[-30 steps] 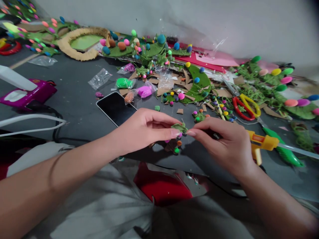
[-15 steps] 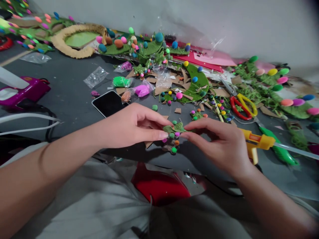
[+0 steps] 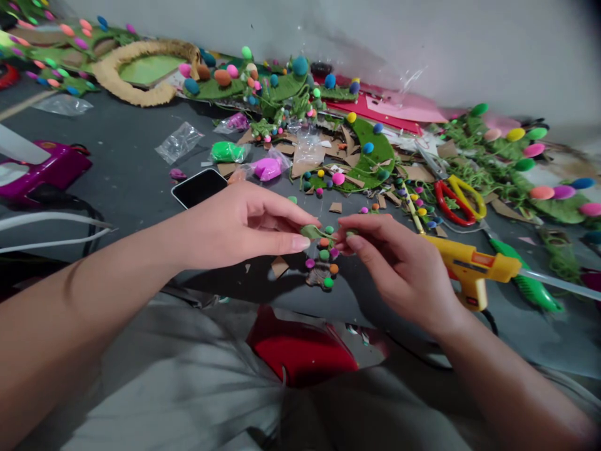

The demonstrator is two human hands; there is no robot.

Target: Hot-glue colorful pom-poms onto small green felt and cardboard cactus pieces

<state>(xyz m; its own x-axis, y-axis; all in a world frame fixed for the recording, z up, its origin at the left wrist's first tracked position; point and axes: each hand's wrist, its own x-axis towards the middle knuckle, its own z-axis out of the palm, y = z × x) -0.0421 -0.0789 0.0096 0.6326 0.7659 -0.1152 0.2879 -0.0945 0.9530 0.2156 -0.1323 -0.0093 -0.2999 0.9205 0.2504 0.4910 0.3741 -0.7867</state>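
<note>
My left hand (image 3: pixel 251 228) pinches a thin green leaf-like strip (image 3: pixel 310 232) between thumb and forefinger. The strip stretches toward my right hand (image 3: pixel 399 263), whose thumb and fingertips close on its other end, largely hidden there. Just under the fingertips, a small grey-brown piece (image 3: pixel 319 275) with several coloured balls lies on the dark table. Its balls are green, orange and magenta, and one green ball (image 3: pixel 324 255) sits near the middle. Right beside my right hand rests a yellow glue gun (image 3: pixel 474 266) with a clear glue stick in its back.
A phone (image 3: pixel 200 188) lies beyond my left wrist. Red-and-yellow scissors (image 3: pixel 457 200) and a green-handled tool (image 3: pixel 530 285) are at the right. Bagged coloured clay (image 3: pixel 268 168), cardboard scraps (image 3: pixel 335 207) and a green crescent (image 3: pixel 378 150) spread behind. A purple device (image 3: pixel 51 172) stands left.
My fingertips have drawn slightly apart, and the bunched green strip now stretches thinner between them. Both hands have shifted a little up and left, uncovering more of the balled piece and the glue gun.
</note>
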